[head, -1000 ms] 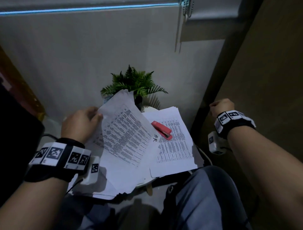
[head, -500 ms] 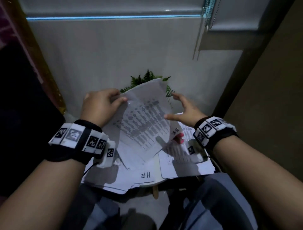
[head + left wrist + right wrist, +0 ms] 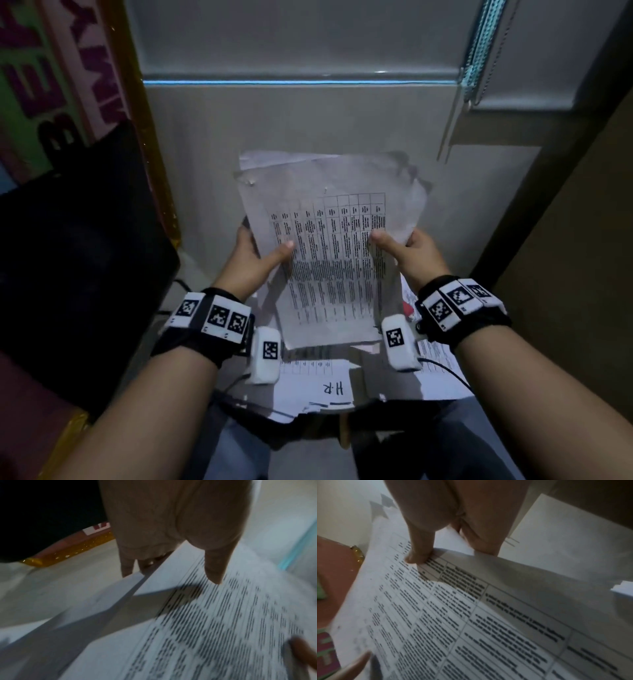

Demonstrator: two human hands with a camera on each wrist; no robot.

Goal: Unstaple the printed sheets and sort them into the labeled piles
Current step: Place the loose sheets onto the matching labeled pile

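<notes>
A stapled set of sheets (image 3: 329, 253) is held up above the HR pile (image 3: 318, 387), gripped at its sides by the left hand (image 3: 255, 257) and right hand (image 3: 409, 253). A staple seems still in place near its top corner, so unstapling and sorting are judged still to come.

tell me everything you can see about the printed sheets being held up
The printed sheets are white paper, several layered, printed with a ruled table of small dark text. They look creased, with worn top corners, and a small mark near the top left may be a staple. They are held up, tilted, above the table's piles. The left hand pinches the left edge and the right hand the right edge, thumbs on the printed face.
</notes>
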